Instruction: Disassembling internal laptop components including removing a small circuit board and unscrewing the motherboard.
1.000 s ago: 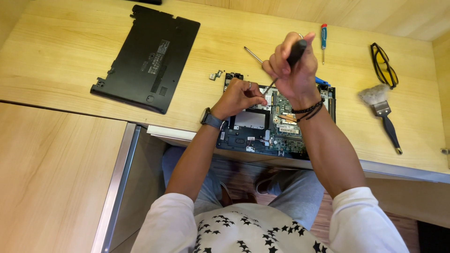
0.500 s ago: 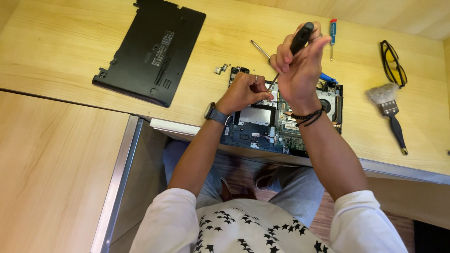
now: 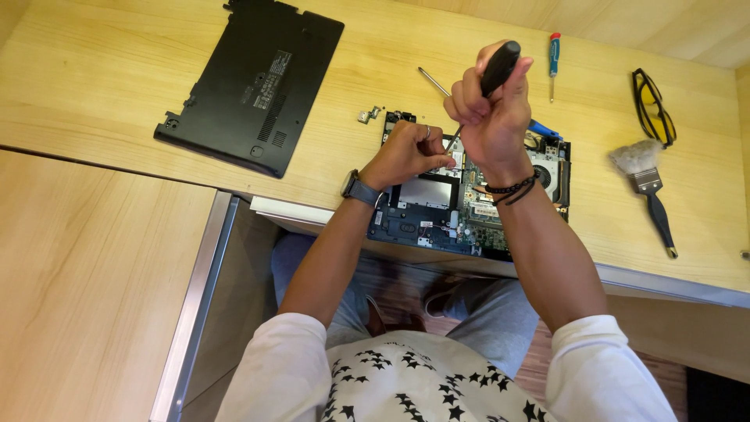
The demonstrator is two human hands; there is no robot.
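Head view: the right hand (image 3: 492, 117) wraps its fingers tight around a black-handled screwdriver (image 3: 498, 69), its shaft slanting down-left to the opened laptop's green circuit board (image 3: 476, 205) at the wooden desk's (image 3: 117, 94) near edge. Just left, the left hand (image 3: 406, 152), fingers curled together, rests at the tip, nearer the board.

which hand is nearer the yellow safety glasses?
Right. The right hand, gripping a black-handled screwdriver over the open laptop, sits closer to the yellow safety glasses at the desk's right. The left hand is further left, resting on the laptop.
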